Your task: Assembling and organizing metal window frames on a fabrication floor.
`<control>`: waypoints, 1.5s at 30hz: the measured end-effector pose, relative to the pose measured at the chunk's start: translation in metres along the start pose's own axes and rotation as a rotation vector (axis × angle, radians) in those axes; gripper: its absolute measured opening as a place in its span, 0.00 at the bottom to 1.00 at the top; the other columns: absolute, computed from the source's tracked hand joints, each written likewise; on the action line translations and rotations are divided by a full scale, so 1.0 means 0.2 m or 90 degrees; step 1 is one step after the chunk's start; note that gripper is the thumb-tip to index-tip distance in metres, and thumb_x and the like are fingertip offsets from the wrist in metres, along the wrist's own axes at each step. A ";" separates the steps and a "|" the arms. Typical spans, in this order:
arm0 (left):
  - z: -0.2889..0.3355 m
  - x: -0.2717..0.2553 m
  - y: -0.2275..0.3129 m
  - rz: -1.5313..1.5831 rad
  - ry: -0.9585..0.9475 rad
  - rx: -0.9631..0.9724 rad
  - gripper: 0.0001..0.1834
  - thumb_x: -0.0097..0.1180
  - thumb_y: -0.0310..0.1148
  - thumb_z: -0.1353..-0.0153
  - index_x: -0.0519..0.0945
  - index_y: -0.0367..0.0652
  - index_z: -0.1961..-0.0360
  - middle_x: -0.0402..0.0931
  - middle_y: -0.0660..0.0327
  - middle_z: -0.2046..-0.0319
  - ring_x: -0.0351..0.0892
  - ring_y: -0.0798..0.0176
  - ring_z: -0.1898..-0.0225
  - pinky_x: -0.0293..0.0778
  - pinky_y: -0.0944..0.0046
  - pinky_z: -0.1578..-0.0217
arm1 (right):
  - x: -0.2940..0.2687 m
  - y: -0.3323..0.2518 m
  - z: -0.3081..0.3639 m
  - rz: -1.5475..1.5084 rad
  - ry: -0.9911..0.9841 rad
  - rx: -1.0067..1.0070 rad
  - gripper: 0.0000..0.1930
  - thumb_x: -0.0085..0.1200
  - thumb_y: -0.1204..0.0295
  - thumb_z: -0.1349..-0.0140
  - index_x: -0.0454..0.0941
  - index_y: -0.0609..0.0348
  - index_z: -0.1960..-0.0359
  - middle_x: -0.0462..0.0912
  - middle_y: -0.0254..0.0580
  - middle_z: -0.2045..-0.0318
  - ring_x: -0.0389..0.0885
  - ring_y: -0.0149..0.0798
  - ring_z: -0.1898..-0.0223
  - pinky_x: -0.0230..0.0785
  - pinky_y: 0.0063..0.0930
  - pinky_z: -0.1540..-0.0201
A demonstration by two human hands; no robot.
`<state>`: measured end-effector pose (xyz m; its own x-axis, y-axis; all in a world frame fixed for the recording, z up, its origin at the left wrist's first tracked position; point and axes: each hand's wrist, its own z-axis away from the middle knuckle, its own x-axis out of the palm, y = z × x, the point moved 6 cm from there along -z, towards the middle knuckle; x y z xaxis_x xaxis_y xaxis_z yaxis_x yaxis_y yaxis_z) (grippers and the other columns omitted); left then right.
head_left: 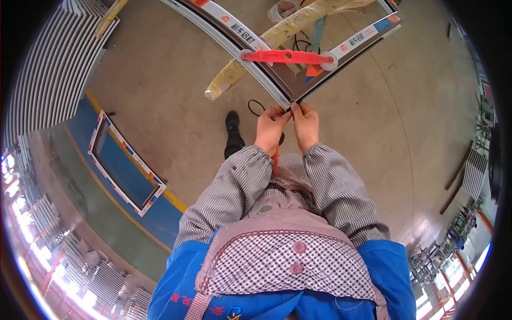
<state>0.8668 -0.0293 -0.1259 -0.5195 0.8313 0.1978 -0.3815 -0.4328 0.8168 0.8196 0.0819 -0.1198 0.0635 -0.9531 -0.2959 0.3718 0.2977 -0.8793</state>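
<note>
Both my hands are at the near corner of a brown metal window frame [285, 80] with printed film on its sides. My left hand [272, 127] pinches at the corner's left side, its fingertips partly hidden. Close beside it, my right hand [306, 124] pinches at the corner tip with thumb and finger. Something small and dark lies between the fingertips, too small to make out. A red plastic bar [288, 56] with round ends spans the frame's two sides above the corner. A thin black loop [256, 108] shows left of my left hand.
Beams wrapped in yellowish film [226, 80] run under the frame. A tub [284, 10] stands on the floor beyond. Another frame [127, 165] lies at left, below stacked pale profiles [48, 69]. More profiles [473, 175] and racks line the right edge.
</note>
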 end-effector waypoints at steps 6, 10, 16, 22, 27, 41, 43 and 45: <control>-0.02 0.01 0.01 -0.109 0.013 -0.074 0.08 0.57 0.31 0.46 0.75 0.38 0.70 0.71 0.67 0.80 0.67 0.76 0.75 0.61 0.77 0.74 | -0.04 -0.01 0.04 -0.189 -0.098 0.144 0.12 0.45 0.66 0.37 0.72 0.61 0.73 0.65 0.27 0.84 0.56 0.21 0.82 0.49 0.18 0.79; -0.02 0.01 0.03 0.004 -0.020 -0.139 0.07 0.57 0.31 0.46 0.75 0.37 0.71 0.73 0.66 0.79 0.68 0.75 0.75 0.62 0.76 0.73 | -0.05 0.01 0.07 -0.121 -0.110 0.146 0.12 0.45 0.65 0.37 0.72 0.61 0.73 0.65 0.27 0.84 0.57 0.21 0.82 0.49 0.18 0.79; -0.06 -0.21 0.03 -0.278 -0.146 0.087 0.12 0.56 0.34 0.46 0.77 0.36 0.65 0.76 0.64 0.76 0.71 0.70 0.75 0.67 0.70 0.71 | -0.01 0.00 0.11 -0.191 -0.132 0.164 0.14 0.47 0.64 0.39 0.74 0.64 0.75 0.67 0.29 0.85 0.60 0.23 0.81 0.52 0.21 0.79; 0.02 -0.17 0.20 -0.524 -0.207 0.073 0.12 0.52 0.32 0.42 0.75 0.32 0.63 0.75 0.63 0.74 0.70 0.72 0.72 0.66 0.71 0.68 | 0.00 -0.01 0.03 0.077 -0.096 0.013 0.15 0.49 0.64 0.41 0.71 0.65 0.75 0.68 0.44 0.86 0.66 0.37 0.82 0.59 0.33 0.76; 0.00 -0.25 0.07 -0.384 -0.161 -0.016 0.11 0.51 0.33 0.41 0.76 0.34 0.65 0.74 0.64 0.77 0.68 0.73 0.74 0.64 0.71 0.72 | -0.01 -0.09 0.05 0.132 -0.042 0.007 0.16 0.49 0.63 0.42 0.69 0.66 0.76 0.67 0.47 0.86 0.66 0.40 0.82 0.59 0.34 0.75; -0.05 -0.08 0.58 -0.854 -0.149 0.356 0.09 0.56 0.37 0.49 0.79 0.47 0.68 0.76 0.56 0.71 0.76 0.50 0.68 0.71 0.55 0.68 | 0.03 -0.03 0.11 -0.238 -0.259 0.161 0.09 0.50 0.68 0.41 0.69 0.62 0.67 0.75 0.34 0.75 0.70 0.25 0.78 0.61 0.17 0.76; -0.08 -0.04 0.59 -0.899 -0.147 0.385 0.09 0.56 0.37 0.49 0.79 0.48 0.67 0.76 0.59 0.69 0.77 0.51 0.68 0.72 0.55 0.68 | 0.07 -0.05 0.12 -0.237 -0.256 0.167 0.09 0.50 0.69 0.41 0.69 0.62 0.67 0.76 0.35 0.74 0.71 0.25 0.77 0.61 0.17 0.75; -0.11 -0.03 0.58 -0.908 -0.142 0.381 0.08 0.56 0.34 0.50 0.79 0.50 0.67 0.76 0.59 0.69 0.77 0.52 0.68 0.72 0.56 0.68 | 0.10 -0.02 0.13 -0.230 -0.235 0.255 0.10 0.53 0.65 0.42 0.70 0.58 0.66 0.75 0.33 0.72 0.71 0.25 0.74 0.63 0.18 0.71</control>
<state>0.8093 -0.0917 -0.0446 0.1333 0.4752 -0.8697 -0.0649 0.8798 0.4708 0.8427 0.0600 -0.1120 0.1564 -0.9666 0.2028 0.7415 -0.0207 -0.6707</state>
